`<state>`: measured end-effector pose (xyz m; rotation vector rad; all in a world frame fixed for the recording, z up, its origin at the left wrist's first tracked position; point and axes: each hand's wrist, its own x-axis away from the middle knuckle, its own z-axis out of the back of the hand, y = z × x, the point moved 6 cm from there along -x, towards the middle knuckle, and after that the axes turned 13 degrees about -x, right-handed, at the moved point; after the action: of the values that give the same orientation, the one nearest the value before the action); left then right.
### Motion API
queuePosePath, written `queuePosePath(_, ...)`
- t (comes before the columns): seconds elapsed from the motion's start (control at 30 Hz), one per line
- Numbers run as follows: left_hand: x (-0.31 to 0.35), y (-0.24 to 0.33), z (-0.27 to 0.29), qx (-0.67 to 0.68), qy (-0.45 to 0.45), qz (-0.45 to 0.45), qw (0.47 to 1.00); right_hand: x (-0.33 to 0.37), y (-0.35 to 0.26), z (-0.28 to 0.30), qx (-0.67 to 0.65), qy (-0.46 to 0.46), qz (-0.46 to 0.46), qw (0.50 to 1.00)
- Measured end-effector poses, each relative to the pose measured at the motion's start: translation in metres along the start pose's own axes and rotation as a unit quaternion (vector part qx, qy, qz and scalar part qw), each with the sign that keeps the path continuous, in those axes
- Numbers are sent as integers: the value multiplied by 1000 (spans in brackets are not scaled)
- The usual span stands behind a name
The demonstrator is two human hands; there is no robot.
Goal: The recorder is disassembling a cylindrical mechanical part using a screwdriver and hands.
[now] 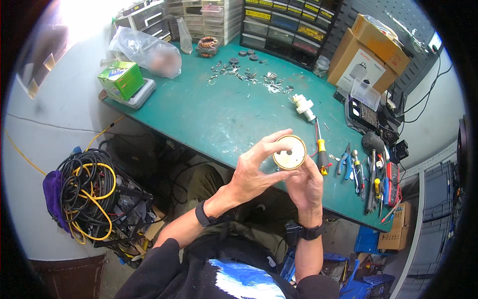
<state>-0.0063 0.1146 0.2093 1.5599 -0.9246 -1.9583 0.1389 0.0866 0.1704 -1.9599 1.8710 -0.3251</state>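
Above the front edge of the green workbench, both my hands hold a round part [297, 158] with a gold rim, a pale flat face and a dark hole near its middle. My left hand [246, 167] grips it from the left, with a finger bent over its face. Cupped at its lower right side, my right hand [305, 187] supports it, some fingers hidden. Just right of the hands lies a screwdriver [321, 152] with a yellow and black handle. Beyond it rests a white plastic fitting [303, 107] with a wide collar.
Small metal parts [249, 74] are scattered over the bench [199, 107]. Pliers [344, 162] and several other tools lie at the right. A green box [120, 80] stands at the far left, drawer cabinets [284, 30] at the back. Coiled cables [89, 187] are heaped at the lower left.
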Motion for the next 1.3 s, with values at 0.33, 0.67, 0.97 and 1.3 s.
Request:
queuePosePath(0.33, -6, 13, 4, -103, -13, -40, 994, 0, 3, -3, -12, -28, -7, 1000)
queuePosePath(0.67, 6, 6, -7, 92, -11, 35, 995, 3, 4, 6, -27, -20, -1, 999)
queuePosePath(0.97, 7, 18, 4, -62, -40, -5, 997, 10, 8, 1, -52, -22, -12, 998)
queuePosePath(1.3, 14, 23, 18, -74, 35, 29, 996, 11, 14, 0, -37, -36, -10, 999)
